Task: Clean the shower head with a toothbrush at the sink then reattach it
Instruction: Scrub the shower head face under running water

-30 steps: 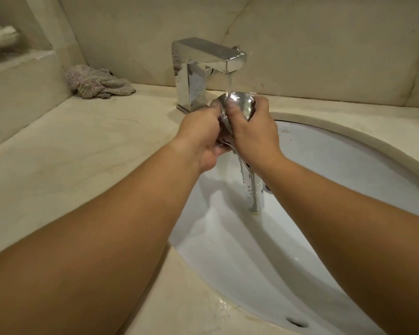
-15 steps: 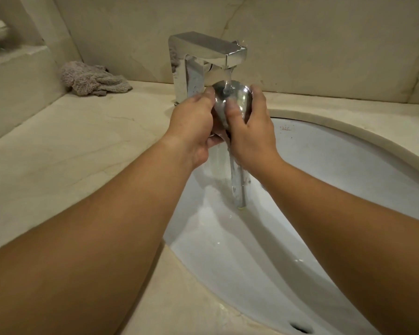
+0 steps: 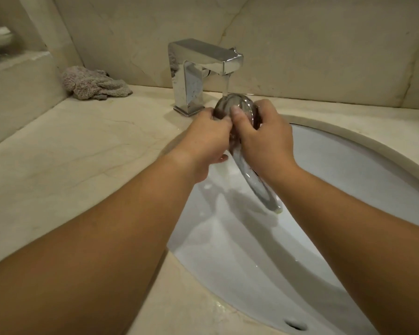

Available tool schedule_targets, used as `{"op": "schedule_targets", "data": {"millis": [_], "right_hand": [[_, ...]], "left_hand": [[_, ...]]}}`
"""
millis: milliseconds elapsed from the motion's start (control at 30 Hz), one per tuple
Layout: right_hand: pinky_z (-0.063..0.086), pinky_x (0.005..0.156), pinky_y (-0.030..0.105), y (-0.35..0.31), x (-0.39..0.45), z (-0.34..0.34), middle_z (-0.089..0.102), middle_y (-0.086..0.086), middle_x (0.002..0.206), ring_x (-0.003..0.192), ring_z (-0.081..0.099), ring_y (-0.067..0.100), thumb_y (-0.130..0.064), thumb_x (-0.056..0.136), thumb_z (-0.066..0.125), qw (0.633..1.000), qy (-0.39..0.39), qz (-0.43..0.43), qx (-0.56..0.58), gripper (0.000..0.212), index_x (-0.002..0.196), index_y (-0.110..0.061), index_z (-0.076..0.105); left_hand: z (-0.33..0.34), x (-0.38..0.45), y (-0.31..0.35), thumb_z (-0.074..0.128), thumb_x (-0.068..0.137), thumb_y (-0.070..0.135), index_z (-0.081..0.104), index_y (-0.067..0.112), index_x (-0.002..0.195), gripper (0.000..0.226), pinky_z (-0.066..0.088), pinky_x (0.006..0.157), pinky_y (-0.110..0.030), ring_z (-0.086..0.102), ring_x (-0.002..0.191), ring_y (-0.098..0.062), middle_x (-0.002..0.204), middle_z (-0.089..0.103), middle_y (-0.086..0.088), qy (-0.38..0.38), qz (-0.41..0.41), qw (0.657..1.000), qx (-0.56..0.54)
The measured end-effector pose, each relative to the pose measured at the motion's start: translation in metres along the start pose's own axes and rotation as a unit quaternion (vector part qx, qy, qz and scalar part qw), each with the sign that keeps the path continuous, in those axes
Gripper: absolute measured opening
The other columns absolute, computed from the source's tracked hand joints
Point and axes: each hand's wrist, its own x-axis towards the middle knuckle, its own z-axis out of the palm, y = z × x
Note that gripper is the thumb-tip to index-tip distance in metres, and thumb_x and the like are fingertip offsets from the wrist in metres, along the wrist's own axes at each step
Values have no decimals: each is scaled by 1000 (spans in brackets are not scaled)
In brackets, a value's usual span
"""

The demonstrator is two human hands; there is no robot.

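Observation:
A chrome shower head (image 3: 237,105) is held under the running water of the square chrome tap (image 3: 203,61), over the white sink (image 3: 348,189). Its curved handle (image 3: 254,184) hangs down toward me into the basin. My left hand (image 3: 203,139) grips the head's left side. My right hand (image 3: 264,134) grips its right side, with the thumb pressed on the back of the head. No toothbrush is in view.
A crumpled grey cloth (image 3: 92,84) lies at the back left of the beige marble counter (image 3: 70,153). A raised ledge (image 3: 15,76) stands at the far left. The sink's overflow slot (image 3: 295,325) is near the bottom edge.
The handle has swung from pointing straight down to angling right. Both hands have stayed on the head under the water stream.

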Motion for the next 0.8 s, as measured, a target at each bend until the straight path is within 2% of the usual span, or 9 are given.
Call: {"op": "schedule_targets", "data": {"millis": [67,133,200,267,400,467,567,667,800], "right_hand": [[37,62,31,-2,2,-1,56,-3,86,76,53,16,-60,89,50,997,2,-39,-62,35,90,-25,52],[33,62,31,-5,2,-3,51,-2,85,74,50,17,-65,90,42,992,-13,-66,-105,41,86,-25,48],[33,62,32,-6,-1,-4,51,-2,87,75,49,16,-62,93,36,989,-37,-87,-110,41,88,-24,49],[33,65,32,-6,-3,-2,54,-1,89,80,51,18,-53,97,33,987,-53,-111,-99,36,91,-23,53],[38,65,32,1,5,0,60,-2,87,80,54,18,-38,92,46,993,-49,-74,-77,20,90,-23,59],[43,62,31,8,8,1,61,-2,84,77,56,18,-37,91,53,996,-49,-43,-65,17,89,-21,58],[36,58,25,14,9,1,58,-4,88,78,54,14,-52,88,58,997,-44,-17,-61,33,96,-21,53],[44,65,25,19,11,4,59,-6,101,87,58,10,-69,80,59,995,-75,65,19,56,109,-23,49],[60,75,44,23,8,12,67,0,105,92,70,18,-72,67,67,957,-151,147,199,69,114,-24,50]], "left_hand": [[-1,-8,2,50,104,24,67,22,121,24,63,84,-45,70,97,-22,103,76,3,-32,-16,997,-71],[-3,-11,6,50,105,35,75,19,107,29,60,91,-53,65,97,-28,98,74,-1,-52,-27,990,-127],[-6,-10,9,49,104,50,76,23,94,39,58,94,-53,67,95,-25,92,75,1,-57,-35,989,-135],[-10,-7,9,51,103,51,73,24,86,39,59,93,-49,70,85,-20,84,75,4,-54,-40,991,-116],[-11,-2,6,52,104,45,74,19,106,34,56,92,-61,71,102,-29,105,74,-7,-31,-60,990,-120],[-9,1,5,49,105,45,74,18,116,39,59,85,-58,66,109,-30,115,71,-11,-10,-76,989,-130],[-9,9,2,41,106,51,71,20,122,46,63,67,-49,66,118,-39,123,69,-13,-6,-96,982,-162],[-12,13,3,36,108,50,66,14,130,52,63,74,-54,74,106,-37,120,75,-13,-2,-102,972,-214],[-13,13,3,36,110,45,67,14,125,47,62,75,-60,74,104,-34,114,77,-13,17,-90,971,-222]]}}
